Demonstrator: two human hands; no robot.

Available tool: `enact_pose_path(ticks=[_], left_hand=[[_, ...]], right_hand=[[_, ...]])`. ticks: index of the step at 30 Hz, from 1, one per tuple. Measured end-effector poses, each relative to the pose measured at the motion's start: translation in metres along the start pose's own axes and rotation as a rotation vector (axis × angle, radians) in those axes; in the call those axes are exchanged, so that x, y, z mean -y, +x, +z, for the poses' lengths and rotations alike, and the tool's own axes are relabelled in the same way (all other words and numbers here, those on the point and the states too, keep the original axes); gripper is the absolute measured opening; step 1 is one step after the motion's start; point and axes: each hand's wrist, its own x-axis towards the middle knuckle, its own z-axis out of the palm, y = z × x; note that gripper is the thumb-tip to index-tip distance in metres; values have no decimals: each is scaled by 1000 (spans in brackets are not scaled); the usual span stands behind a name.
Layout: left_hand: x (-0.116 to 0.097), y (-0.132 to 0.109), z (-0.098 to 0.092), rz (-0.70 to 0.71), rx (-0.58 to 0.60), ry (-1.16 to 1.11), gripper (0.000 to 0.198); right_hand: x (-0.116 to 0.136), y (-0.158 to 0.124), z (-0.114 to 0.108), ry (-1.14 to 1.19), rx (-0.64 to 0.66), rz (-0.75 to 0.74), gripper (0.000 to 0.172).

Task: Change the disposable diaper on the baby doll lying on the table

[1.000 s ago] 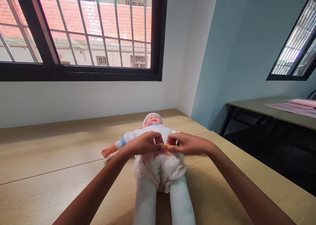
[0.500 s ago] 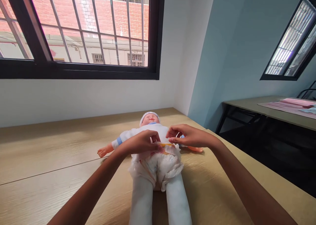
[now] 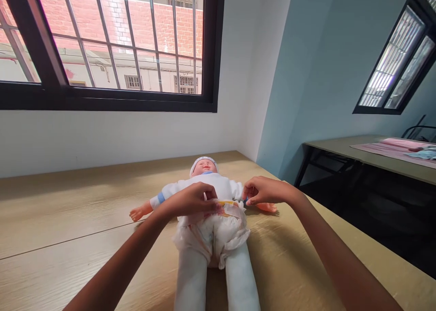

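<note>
So, worktop (image 3: 61,238): pale wood. It carries the doll, which lies on its back in the middle, head toward the wall and legs toward the person.
Doll's bare arm (image 3: 139,212): stretched out on the wood, left of the person's left hand, and touched by nothing.
Left hand (image 3: 190,201): on the doll's belly, fingers bent together and closed on the left end of the yellow waist strip. In my judgement this hand should act as an anchor, pressing the front flat and not lifting it.
Doll (image 3: 213,183): white shirt and cap. It looks light, so I think it can slide on the smooth wood if one side is pulled hard.
Diaper (image 3: 213,238): around the doll's hips, above the white legs. The front panel is up and the leg frills are crumpled. It seems wise to smooth the frills outward, so they do not fold under.
Yellow waist strip (image 3: 227,203): the top edge of the diaper front, running between the two hands and a little wavy.
Right hand (image 3: 269,192): thumb and forefinger pinched together at the diaper's corner by the doll's side, just above the doll's other hand. What exactly sits between the fingertips is too small to tell. A gentle pull sideways, level with the strip, should make the edge straight and not twisted.
Second desk (image 3: 368,154): far right, well apart, with a pink cloth on it.
</note>
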Motion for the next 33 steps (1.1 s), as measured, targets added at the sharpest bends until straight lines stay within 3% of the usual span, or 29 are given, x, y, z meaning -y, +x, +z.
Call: enact_pose_path(ticks=[5, 12, 25, 33], left_hand=[[0, 1, -1, -11, 9, 21, 36], [3, 2, 1, 5, 13, 3, 37], [6, 3, -3, 9, 68, 2, 43], [7, 4, -2, 7, 49, 47, 44]], right_hand=[[-4, 3, 0, 131, 131, -96, 30], [1, -3, -2, 37, 73, -65, 16], [2, -9, -5, 27, -7, -47, 11], [9, -9, -4, 76, 30, -45, 16]])
